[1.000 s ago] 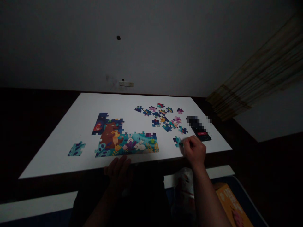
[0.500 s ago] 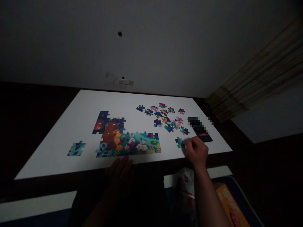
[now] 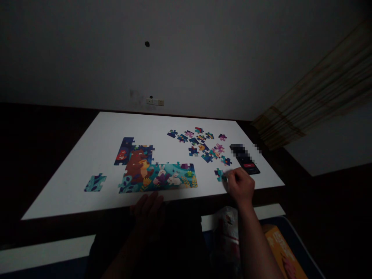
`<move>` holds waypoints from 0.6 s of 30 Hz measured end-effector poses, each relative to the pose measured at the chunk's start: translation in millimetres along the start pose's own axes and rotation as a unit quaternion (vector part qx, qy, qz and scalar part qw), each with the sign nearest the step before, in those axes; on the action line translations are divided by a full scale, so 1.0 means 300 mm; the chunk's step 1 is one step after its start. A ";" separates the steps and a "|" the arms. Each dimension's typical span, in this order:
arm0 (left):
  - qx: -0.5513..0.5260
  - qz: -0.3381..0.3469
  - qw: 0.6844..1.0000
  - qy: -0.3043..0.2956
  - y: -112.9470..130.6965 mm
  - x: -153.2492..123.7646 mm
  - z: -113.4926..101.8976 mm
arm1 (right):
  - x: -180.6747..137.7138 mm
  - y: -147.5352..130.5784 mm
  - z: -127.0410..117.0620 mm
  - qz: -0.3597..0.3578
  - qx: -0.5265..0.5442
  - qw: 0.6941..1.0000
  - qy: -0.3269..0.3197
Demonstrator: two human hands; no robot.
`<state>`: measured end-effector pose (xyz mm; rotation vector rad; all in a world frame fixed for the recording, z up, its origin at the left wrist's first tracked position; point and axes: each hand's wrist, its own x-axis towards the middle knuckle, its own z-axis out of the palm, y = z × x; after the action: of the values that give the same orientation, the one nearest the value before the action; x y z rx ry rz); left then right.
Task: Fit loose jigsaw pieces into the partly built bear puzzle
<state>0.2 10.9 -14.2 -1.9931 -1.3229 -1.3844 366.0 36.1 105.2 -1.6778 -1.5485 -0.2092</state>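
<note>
My right hand [image 3: 241, 186] is closed at the right front of the table, its fingertips pinching the edge of a teal jigsaw piece [image 3: 218, 174]. The hand covers part of that piece. My left hand [image 3: 147, 207] rests at the table's front edge with fingers stretched out and nothing in them. Just beyond those fingers lies a partly joined jigsaw puzzle [image 3: 174, 174] with a bear and rabbits. To its left is a separate leafy jigsaw piece [image 3: 95, 183]. Several loose jigsaw pieces [image 3: 203, 147] are scattered toward the back right.
A phone [image 3: 248, 166], partly blurred out, lies on the white table [image 3: 72, 162] near its right edge. Below the table are a clear plastic bag [image 3: 229, 228] and an orange box [image 3: 283, 248]. The wall stands behind, with a curtain [image 3: 308, 93] at right.
The view has shifted very slightly. Both hands and the puzzle pieces keep almost the same places; the right hand stays at the teal piece.
</note>
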 end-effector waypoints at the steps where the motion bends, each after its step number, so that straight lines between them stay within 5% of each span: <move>1: 0.000 0.000 1.000 0.000 0.001 0.001 -0.001 | 0.000 -0.001 0.000 0.001 0.000 1.000 0.001; 18: -0.033 -0.023 0.999 0.003 0.005 -0.008 0.006 | -0.001 0.000 0.001 0.000 0.001 1.000 -0.003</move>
<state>2.3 10.2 -16.8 -2.0102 -1.3464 -1.4713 365.7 36.1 104.8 -1.6783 -1.5527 -0.2037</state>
